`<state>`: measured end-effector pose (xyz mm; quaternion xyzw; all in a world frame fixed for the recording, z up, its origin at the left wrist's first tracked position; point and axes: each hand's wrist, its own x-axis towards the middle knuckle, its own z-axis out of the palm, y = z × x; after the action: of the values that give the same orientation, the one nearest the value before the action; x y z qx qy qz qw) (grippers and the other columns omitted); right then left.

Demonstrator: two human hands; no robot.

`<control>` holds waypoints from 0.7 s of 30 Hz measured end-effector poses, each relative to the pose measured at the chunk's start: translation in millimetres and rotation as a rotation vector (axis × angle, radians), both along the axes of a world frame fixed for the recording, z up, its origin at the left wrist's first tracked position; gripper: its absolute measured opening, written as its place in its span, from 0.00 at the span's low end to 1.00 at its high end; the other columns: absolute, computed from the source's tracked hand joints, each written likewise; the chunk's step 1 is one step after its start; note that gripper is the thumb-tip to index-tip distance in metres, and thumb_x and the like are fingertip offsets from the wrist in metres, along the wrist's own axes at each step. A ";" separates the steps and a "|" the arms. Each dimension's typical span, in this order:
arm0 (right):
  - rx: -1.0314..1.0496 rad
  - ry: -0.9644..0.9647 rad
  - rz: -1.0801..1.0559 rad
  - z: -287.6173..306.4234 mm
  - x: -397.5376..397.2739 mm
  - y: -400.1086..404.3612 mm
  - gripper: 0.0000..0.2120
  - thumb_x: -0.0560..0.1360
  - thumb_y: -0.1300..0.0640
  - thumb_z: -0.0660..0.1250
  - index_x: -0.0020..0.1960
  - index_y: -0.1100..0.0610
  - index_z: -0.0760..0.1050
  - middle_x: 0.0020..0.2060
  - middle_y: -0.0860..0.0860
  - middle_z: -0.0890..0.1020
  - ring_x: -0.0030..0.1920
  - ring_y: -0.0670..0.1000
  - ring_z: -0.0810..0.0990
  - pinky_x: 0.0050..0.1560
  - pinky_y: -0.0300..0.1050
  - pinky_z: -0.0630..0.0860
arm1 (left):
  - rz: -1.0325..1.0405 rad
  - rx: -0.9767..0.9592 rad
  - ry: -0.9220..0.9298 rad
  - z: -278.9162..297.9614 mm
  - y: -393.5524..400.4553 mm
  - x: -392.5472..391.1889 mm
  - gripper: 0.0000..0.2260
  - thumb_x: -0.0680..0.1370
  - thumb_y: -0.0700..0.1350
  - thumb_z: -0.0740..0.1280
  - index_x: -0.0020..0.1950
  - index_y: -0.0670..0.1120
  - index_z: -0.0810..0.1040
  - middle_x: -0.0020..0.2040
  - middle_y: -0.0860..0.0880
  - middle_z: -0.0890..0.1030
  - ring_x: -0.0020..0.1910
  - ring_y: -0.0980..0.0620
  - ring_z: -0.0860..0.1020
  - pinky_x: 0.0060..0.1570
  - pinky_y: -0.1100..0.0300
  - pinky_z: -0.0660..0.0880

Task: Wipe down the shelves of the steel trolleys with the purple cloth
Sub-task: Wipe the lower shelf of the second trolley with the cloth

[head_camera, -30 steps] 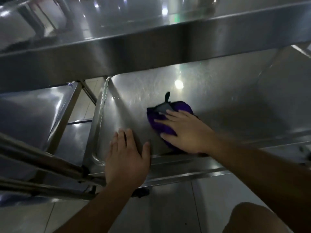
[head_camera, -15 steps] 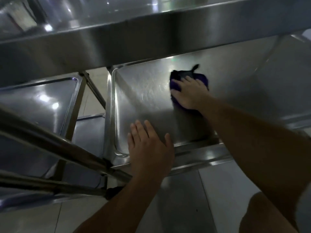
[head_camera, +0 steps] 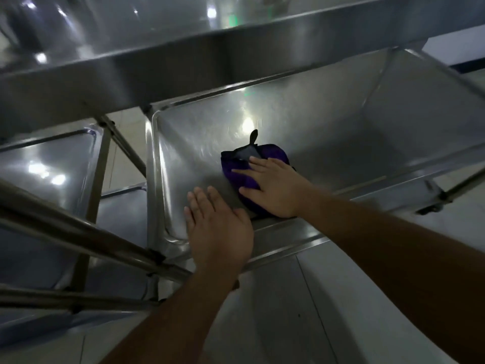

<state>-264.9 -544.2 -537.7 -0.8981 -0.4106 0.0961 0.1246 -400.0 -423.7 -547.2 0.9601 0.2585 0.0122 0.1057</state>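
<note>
Purple cloth, bunched with a dark loop sticking up, lies mid-frame on the lower steel shelf. Right hand presses flat on it, fingers straight and spread. Left hand rests open-palmed on the shelf's near edge, fingers together, just beside the cloth. Another trolley stands at left.

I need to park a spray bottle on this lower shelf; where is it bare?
The lower shelf is bare right of the purple cloth, toward its far and right walls. The near-left corner is crowded: left hand, and right hand pressing the cloth.
</note>
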 end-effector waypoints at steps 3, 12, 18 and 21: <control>0.017 0.040 0.042 -3.1 -0.7 -5.1 0.31 0.83 0.34 0.48 0.83 0.42 0.53 0.83 0.46 0.57 0.82 0.45 0.47 0.80 0.50 0.44 | 0.036 0.001 -0.023 -3.3 0.4 0.9 0.32 0.84 0.52 0.50 0.86 0.40 0.51 0.86 0.37 0.52 0.85 0.41 0.48 0.84 0.46 0.46; 0.052 -0.064 0.236 -5.1 -23.3 -47.3 0.36 0.78 0.29 0.47 0.83 0.43 0.54 0.82 0.45 0.59 0.82 0.45 0.50 0.80 0.45 0.43 | 0.080 -0.019 -0.014 5.6 -5.3 0.5 0.37 0.79 0.56 0.41 0.87 0.43 0.53 0.86 0.40 0.53 0.86 0.45 0.49 0.84 0.48 0.46; 0.204 -0.158 0.380 -5.0 -27.5 -74.3 0.23 0.82 0.38 0.61 0.74 0.44 0.72 0.67 0.42 0.79 0.70 0.47 0.73 0.71 0.47 0.67 | 0.041 -0.009 0.064 7.0 -5.8 2.4 0.35 0.82 0.56 0.39 0.84 0.40 0.58 0.85 0.37 0.54 0.85 0.40 0.50 0.83 0.44 0.49; 0.318 -0.237 0.408 -14.3 -34.5 -81.4 0.17 0.80 0.48 0.68 0.68 0.49 0.78 0.52 0.46 0.83 0.53 0.50 0.79 0.57 0.45 0.71 | 0.078 -0.055 -0.022 5.9 -7.1 0.2 0.34 0.83 0.58 0.45 0.82 0.40 0.63 0.83 0.38 0.61 0.83 0.38 0.57 0.81 0.40 0.55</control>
<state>-299.4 -625.6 -552.0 -0.7711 -0.6045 -0.0520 0.1933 -399.8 -430.8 -541.4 0.9458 0.2950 0.0199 0.1343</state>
